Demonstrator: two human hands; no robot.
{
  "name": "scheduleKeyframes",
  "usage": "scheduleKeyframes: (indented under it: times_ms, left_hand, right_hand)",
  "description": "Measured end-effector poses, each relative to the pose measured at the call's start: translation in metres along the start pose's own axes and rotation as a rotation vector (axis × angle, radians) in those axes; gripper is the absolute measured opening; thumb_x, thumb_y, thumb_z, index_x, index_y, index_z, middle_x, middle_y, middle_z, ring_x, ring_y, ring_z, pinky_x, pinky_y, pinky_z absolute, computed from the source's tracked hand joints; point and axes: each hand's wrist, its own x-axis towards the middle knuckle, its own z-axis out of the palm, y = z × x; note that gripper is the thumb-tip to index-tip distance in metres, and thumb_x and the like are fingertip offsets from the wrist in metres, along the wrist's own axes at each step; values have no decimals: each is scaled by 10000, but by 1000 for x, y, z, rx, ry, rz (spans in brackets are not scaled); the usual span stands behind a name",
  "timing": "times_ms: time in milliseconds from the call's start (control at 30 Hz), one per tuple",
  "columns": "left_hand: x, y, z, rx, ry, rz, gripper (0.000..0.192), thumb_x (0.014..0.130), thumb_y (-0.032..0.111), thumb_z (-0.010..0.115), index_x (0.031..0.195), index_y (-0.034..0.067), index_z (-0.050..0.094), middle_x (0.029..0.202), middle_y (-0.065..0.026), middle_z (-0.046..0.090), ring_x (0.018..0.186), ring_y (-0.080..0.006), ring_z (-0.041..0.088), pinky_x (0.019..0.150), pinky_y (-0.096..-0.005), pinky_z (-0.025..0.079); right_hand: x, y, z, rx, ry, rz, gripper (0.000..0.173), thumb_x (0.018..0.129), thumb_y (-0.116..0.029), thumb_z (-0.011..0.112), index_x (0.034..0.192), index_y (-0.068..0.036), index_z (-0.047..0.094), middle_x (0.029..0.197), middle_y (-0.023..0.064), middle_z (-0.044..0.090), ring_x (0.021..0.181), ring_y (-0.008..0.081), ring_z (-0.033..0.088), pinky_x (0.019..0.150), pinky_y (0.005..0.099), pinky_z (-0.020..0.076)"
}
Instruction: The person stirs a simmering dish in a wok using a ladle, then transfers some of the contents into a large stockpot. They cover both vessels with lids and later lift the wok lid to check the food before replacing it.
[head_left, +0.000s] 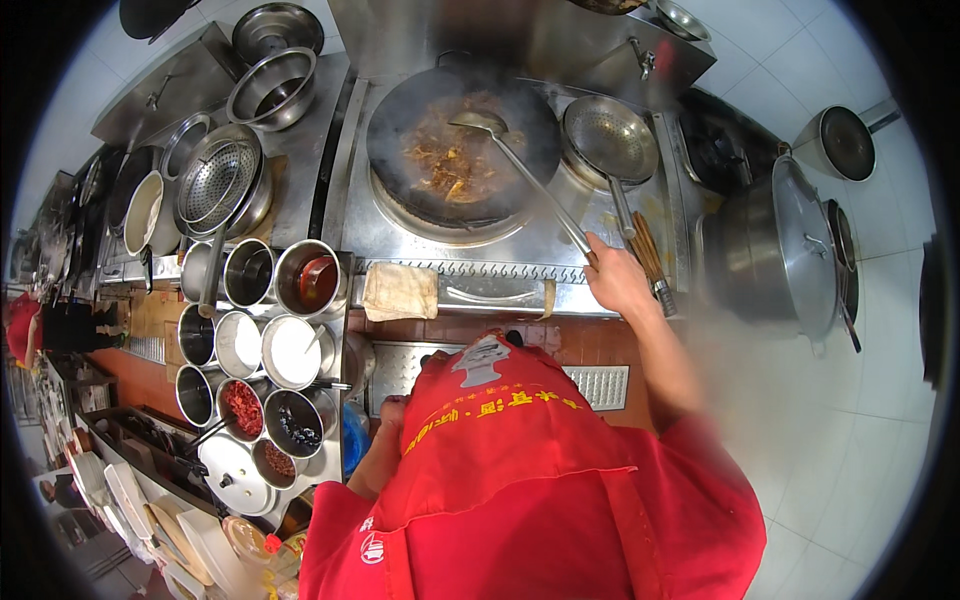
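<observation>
My right hand (618, 279) grips the handle end of a long metal wok ladle (534, 180). The ladle's bowl rests over brown, glossy food (450, 169) in a large black wok (386, 135) on the burner. Steam rises from the wok and blurs part of the food. My left hand (393, 409) hangs low at my left side, against the red apron (517, 405). Its fingers are partly hidden, so I cannot see whether it holds anything. A folded, stained cloth (401, 291) lies on the stove's front edge.
Right of the wok sit a perforated strainer (611, 139) and a bamboo wok brush (649, 247). A big lidded pot (757, 255) stands farther right. On the left are several seasoning pots (240, 345), a wire-and-perforated strainer (217, 180) and steel bowls (274, 90). Another person (56, 330) stands far left.
</observation>
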Motion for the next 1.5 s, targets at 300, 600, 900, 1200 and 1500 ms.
scheduleKeyframes:
  times_ms: [300, 600, 900, 1200, 1500]
  left_hand:
    - [-55, 180, -95, -272, 31, 151, 378, 888, 317, 750, 1040, -26, 701, 926, -184, 743, 875, -269, 720, 786, -380, 549]
    - [-248, 459, -317, -1261, -733, 1325, 193, 892, 94, 747, 1020, -48, 722, 1028, -176, 699, 855, -279, 686, 728, -364, 559]
    - [-317, 509, -278, -1860, -1037, 1304, 469, 963, 393, 703, 1292, 100, 545, 1001, -129, 655, 784, -195, 631, 891, -435, 543]
    - [-299, 543, -264, -1790, -1406, 1546, 396, 916, 351, 761, 1102, 25, 633, 972, -154, 670, 836, -243, 657, 813, -373, 554]
    - [-275, 570, -273, -1452, -1628, 1902, 426, 861, 384, 811, 924, -27, 717, 940, -167, 688, 906, -298, 679, 762, -320, 557]
  right_hand:
    - [4, -15, 2, 167, 8, -38, 307, 908, -150, 571, 1191, -31, 581, 932, 278, 685, 919, 485, 647, 803, 584, 493]
    - [-17, -13, -13, -7, -135, -174, 390, 929, -134, 542, 1304, -30, 568, 919, 266, 692, 884, 475, 655, 763, 568, 501]
    - [-47, 13, -13, 95, -99, -138, 550, 894, -59, 671, 1423, -9, 529, 909, 188, 702, 789, 338, 679, 724, 429, 530]
    - [-15, -9, 23, 308, -177, -36, 553, 900, -35, 646, 1438, 15, 527, 891, 66, 642, 754, 158, 563, 705, 324, 485]
    - [-44, -12, -7, 331, -165, 45, 531, 871, -26, 626, 1398, -4, 564, 1003, 204, 703, 896, 281, 684, 866, 376, 527]
